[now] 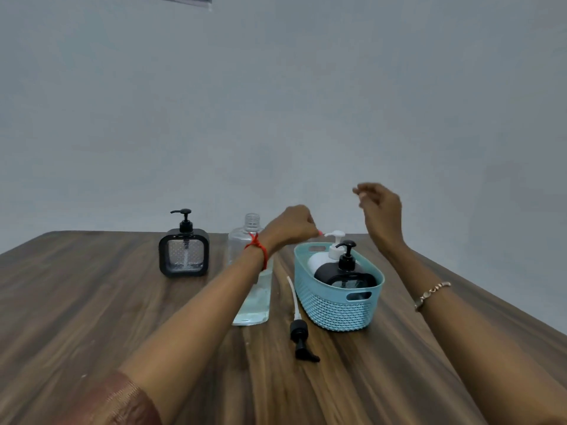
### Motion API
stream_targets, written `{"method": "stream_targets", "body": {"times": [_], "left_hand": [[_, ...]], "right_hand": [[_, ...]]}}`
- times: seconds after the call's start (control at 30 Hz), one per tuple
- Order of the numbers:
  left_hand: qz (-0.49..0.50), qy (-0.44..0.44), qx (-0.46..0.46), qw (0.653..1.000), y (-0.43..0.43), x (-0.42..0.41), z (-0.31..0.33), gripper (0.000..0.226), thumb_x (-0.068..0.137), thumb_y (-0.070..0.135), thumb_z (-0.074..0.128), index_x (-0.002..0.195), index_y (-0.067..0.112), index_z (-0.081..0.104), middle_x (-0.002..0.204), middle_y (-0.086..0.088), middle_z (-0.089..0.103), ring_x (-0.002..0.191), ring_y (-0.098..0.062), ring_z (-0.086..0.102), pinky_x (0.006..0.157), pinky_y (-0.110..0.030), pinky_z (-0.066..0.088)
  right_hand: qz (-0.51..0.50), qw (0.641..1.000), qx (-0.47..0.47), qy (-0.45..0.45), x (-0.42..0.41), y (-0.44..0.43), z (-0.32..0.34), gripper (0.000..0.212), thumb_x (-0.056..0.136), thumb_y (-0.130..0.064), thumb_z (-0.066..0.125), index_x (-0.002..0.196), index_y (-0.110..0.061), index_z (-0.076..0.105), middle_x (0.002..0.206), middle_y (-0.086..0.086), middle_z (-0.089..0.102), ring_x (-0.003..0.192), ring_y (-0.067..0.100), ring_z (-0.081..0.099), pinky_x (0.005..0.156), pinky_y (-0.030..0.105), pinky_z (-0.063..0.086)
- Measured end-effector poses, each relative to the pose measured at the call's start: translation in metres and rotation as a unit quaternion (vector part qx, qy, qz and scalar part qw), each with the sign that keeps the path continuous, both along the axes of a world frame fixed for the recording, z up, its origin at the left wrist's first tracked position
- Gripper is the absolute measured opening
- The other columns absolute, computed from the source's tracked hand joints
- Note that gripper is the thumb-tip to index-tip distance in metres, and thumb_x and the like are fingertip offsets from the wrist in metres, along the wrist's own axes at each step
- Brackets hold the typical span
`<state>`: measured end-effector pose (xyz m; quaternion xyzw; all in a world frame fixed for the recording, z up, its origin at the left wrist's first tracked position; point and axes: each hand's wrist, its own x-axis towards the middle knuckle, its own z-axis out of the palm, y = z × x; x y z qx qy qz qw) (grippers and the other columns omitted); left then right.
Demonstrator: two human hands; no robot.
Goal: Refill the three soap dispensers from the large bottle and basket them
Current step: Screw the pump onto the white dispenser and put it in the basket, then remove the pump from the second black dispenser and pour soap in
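Left hand [291, 225] hovers at the 12 o'clock rim of the oval teal basket [337, 305], a weave-patterned plastic one. Its fingers are curled beside the white dispenser [319, 260] spout; whether they pinch it I cannot tell. Right hand [380, 207] hangs raised at 1 o'clock, loosely curled and holding nothing. A square black dispenser [343, 276] shares the basket. At its 9 o'clock stands the uncapped clear bottle [251, 289], and at 10 the dimpled square dispenser [184, 253]. A loose black pump [299, 332] lies at 7 on the wood-grain table [92, 302].
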<state>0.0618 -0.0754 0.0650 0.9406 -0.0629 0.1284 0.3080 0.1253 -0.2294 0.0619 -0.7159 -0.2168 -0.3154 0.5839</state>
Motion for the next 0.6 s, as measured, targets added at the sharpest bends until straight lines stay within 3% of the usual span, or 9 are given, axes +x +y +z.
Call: {"method": "stream_targets", "body": {"times": [0.07,0.13,0.2,0.3,0.37,0.5,0.6], "left_hand": [[0.002,-0.052,-0.053,0.997,0.016,-0.024,0.015,0.02,0.087,0.01,0.057,0.099,-0.001,0.069,0.093,-0.015,0.069,0.083,-0.022,0.067,0.06,-0.013,0.046],[0.015,-0.121,-0.104,0.987,0.036,-0.049,0.029,0.022,0.087,0.007,0.056,0.102,-0.003,0.068,0.095,-0.017,0.071,0.078,-0.019,0.069,0.051,-0.004,0.044],[0.04,-0.193,-0.148,0.969,0.058,-0.073,0.038,0.02,0.087,0.008,0.057,0.1,-0.002,0.068,0.09,-0.016,0.072,0.071,-0.015,0.068,0.051,-0.004,0.044],[0.094,-0.298,-0.159,0.937,0.092,-0.1,0.038,0.018,0.087,0.012,0.058,0.097,0.002,0.07,0.087,-0.011,0.072,0.073,-0.013,0.068,0.062,-0.009,0.049],[0.15,-0.333,-0.138,0.921,0.113,-0.11,0.027,0.022,0.087,0.015,0.059,0.104,0.006,0.068,0.099,-0.008,0.071,0.087,-0.013,0.066,0.08,-0.02,0.052],[0.232,-0.255,-0.129,0.93,0.152,-0.112,-0.015,0.058,0.088,0.026,0.06,0.139,0.009,0.038,0.144,-0.008,0.043,0.133,-0.02,0.039,0.11,-0.032,0.032],[0.258,-0.153,-0.1,0.949,0.174,-0.105,-0.054,0.071,0.088,0.033,0.057,0.144,0.003,0.026,0.151,-0.013,0.029,0.141,-0.025,0.026,0.114,-0.034,0.023]], "right_hand": [[0.016,0.996,0.053,-0.065,-0.025,0.022,0.017,0.021,0.088,0.001,0.047,0.098,-0.007,0.063,0.098,0.01,0.069,0.092,0.015,0.065,0.084,0.033,0.053],[0.048,0.988,0.08,-0.119,-0.052,0.048,0.034,0.019,0.088,0.0,0.048,0.096,-0.007,0.063,0.093,0.007,0.068,0.09,0.015,0.066,0.081,0.032,0.054],[0.071,0.98,0.086,-0.162,-0.076,0.077,0.045,0.018,0.087,0.0,0.048,0.097,-0.005,0.062,0.093,0.007,0.068,0.09,0.015,0.066,0.078,0.027,0.054],[0.084,0.972,0.069,-0.21,-0.104,0.124,0.047,0.017,0.086,0.0,0.048,0.098,-0.002,0.061,0.096,0.008,0.068,0.091,0.011,0.063,0.073,0.011,0.048],[0.102,0.971,0.062,-0.205,-0.116,0.156,0.037,0.019,0.086,0.001,0.048,0.101,-0.001,0.059,0.1,0.009,0.067,0.094,0.011,0.061,0.073,0.008,0.046],[0.118,0.985,0.002,-0.126,-0.122,0.216,-0.01,0.029,0.088,0.0,0.047,0.116,-0.001,0.051,0.119,0.011,0.058,0.113,0.019,0.054,0.088,0.021,0.043],[0.122,0.989,-0.074,-0.029,-0.116,0.246,-0.054,0.042,0.087,0.0,0.044,0.129,-0.002,0.041,0.135,0.012,0.044,0.124,0.022,0.043,0.088,0.009,0.026]]}}
